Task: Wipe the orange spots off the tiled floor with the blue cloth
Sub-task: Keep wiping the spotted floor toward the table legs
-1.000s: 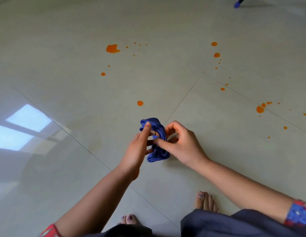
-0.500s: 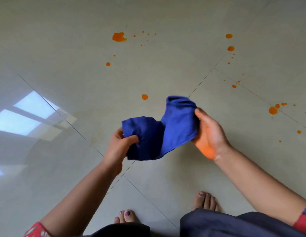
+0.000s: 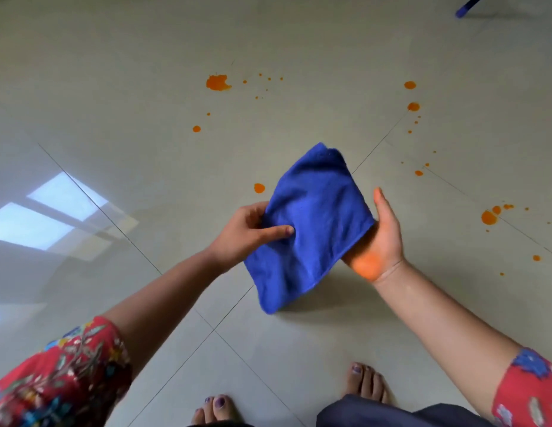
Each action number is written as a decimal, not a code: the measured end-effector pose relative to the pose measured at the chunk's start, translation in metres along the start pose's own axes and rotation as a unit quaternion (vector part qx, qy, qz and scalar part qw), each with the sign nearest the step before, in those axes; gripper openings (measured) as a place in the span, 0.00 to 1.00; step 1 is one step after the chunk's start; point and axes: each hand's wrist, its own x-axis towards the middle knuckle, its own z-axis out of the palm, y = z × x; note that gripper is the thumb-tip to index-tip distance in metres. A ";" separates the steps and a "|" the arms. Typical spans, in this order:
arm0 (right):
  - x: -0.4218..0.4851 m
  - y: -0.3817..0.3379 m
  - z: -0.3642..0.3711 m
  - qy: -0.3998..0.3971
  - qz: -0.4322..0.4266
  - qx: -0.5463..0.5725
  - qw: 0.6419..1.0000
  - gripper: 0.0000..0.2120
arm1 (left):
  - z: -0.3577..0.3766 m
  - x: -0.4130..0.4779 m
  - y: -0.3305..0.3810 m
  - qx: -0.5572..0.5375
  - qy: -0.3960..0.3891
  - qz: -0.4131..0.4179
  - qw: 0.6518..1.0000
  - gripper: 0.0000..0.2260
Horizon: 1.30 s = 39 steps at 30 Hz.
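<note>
The blue cloth point(image 3: 311, 229), bunched into a tight wad one second earlier and half opened into two lobes half a second earlier, is now spread as a single flat, roughly diamond-shaped sheet. It is held in the air above the tiled floor point(image 3: 145, 97), between the two hands and in front of the bare feet point(image 3: 365, 380). Its long axis runs diagonally, from the upper corner pointing away from the person and slightly right to the lower corner hanging toward the feet and slightly left. The left hand point(image 3: 247, 232) is closed on the cloth's left edge, the thumb pressed onto the upper face and the fingers tucked beneath. The right hand point(image 3: 381, 235) is held open and flat under the cloth's right side, the thumb raised beside the edge; an orange smear is seen on the heel of the palm. The orange spots point(image 3: 218, 82) remain on the floor: a large splash with small drops far ahead, one spot just beside the cloth's left edge, and scattered clusters to the right along the grout lines. A blue rod tip point(image 3: 465, 7) is seen at the top right.
</note>
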 end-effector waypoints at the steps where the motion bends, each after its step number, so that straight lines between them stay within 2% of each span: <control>1: -0.001 0.012 -0.008 0.021 0.027 0.019 0.999 0.31 | 0.001 -0.001 -0.001 -0.009 0.013 0.003 1.000 0.12; 2: -0.002 0.027 -0.015 0.037 0.059 0.018 0.997 0.34 | 0.004 -0.003 -0.002 -0.003 0.023 -0.003 1.000 0.12; 4: -0.008 0.053 -0.023 0.063 0.091 -0.031 0.993 0.29 | 0.007 -0.008 -0.006 0.051 0.034 -0.028 0.998 0.14; 7: -0.015 0.066 -0.025 0.104 0.038 -0.162 0.981 0.16 | 0.006 -0.014 -0.013 0.157 0.040 -0.077 0.984 0.11; 9: -0.019 0.063 -0.024 0.147 0.023 -0.245 0.958 0.12 | 0.002 -0.019 -0.015 0.223 0.059 -0.121 0.965 0.15; 10: -0.023 0.063 -0.024 0.168 0.033 -0.269 0.948 0.12 | 0.002 -0.024 -0.015 0.228 0.070 -0.141 0.961 0.20; 12: -0.024 0.062 -0.022 0.187 0.058 -0.293 0.936 0.21 | 0.001 -0.034 -0.014 0.186 0.082 -0.145 0.968 0.29; 14: -0.025 0.056 -0.020 0.170 0.048 -0.347 0.921 0.30 | -0.001 -0.044 -0.009 0.144 0.070 -0.128 0.979 0.35; 15: -0.026 0.051 -0.018 0.140 0.030 -0.399 0.906 0.32 | -0.003 -0.048 -0.006 0.157 0.060 -0.112 0.979 0.36; 16: -0.028 0.045 -0.016 0.101 0.005 -0.473 0.876 0.32 | -0.005 -0.051 -0.003 0.200 0.052 -0.094 0.974 0.35; 17: -0.031 0.040 -0.011 0.063 -0.022 -0.562 0.825 0.31 | -0.007 -0.052 0.001 0.257 0.053 -0.075 0.962 0.31; 20: -0.037 0.035 0.001 0.036 -0.108 -0.759 0.642 0.25 | -0.003 -0.055 0.011 0.395 0.079 -0.002 0.915 0.20; 21: -0.037 0.034 0.004 0.037 -0.127 -0.790 0.599 0.23 | -0.001 -0.055 0.012 0.425 0.087 0.021 0.901 0.18; 23: -0.034 0.026 0.011 0.042 -0.155 -0.816 0.556 0.14 | -0.002 -0.055 0.016 0.476 0.104 0.060 0.871 0.13; 25: -0.027 0.009 0.013 0.026 -0.155 -0.815 0.557 0.04 | -0.009 -0.055 0.019 0.504 0.113 0.082 0.853 0.10; 26: -0.022 0.001 0.011 0.001 -0.141 -0.805 0.576 0.02 | -0.012 -0.055 0.022 0.506 0.107 0.087 0.851 0.09; 27: -0.017 -0.008 0.011 -0.031 -0.117 -0.780 0.614 0.02 | -0.015 -0.055 0.026 0.498 0.098 0.093 0.856 0.08; 30: -0.007 -0.027 0.017 -0.067 -0.059 -0.627 0.774 0.04 | -0.018 -0.051 0.038 0.441 0.103 0.114 0.884 0.08; 31: -0.002 -0.031 0.019 -0.055 -0.057 -0.586 0.806 0.05 | -0.018 -0.047 0.040 0.417 0.115 0.111 0.895 0.09; 32: 0.007 -0.036 0.021 -0.041 -0.064 -0.567 0.821 0.07 | -0.021 -0.039 0.042 0.388 0.128 0.101 0.907 0.10; 34: 0.034 -0.040 0.022 -0.011 -0.083 -0.567 0.819 0.08 | -0.025 -0.016 0.038 0.328 0.147 0.072 0.930 0.10; 36: 0.069 -0.038 0.019 0.036 -0.104 -0.588 0.801 0.13 | -0.034 0.016 0.025 0.298 0.170 0.050 0.938 0.10; 37: 0.087 -0.033 0.019 0.071 -0.132 -0.627 0.764 0.16 | -0.041 0.032 0.016 0.310 0.179 0.045 0.933 0.13; 39: 0.111 -0.016 0.012 0.123 -0.247 -0.734 0.621 0.20 | -0.053 0.056 -0.007 0.369 0.203 0.036 0.906 0.20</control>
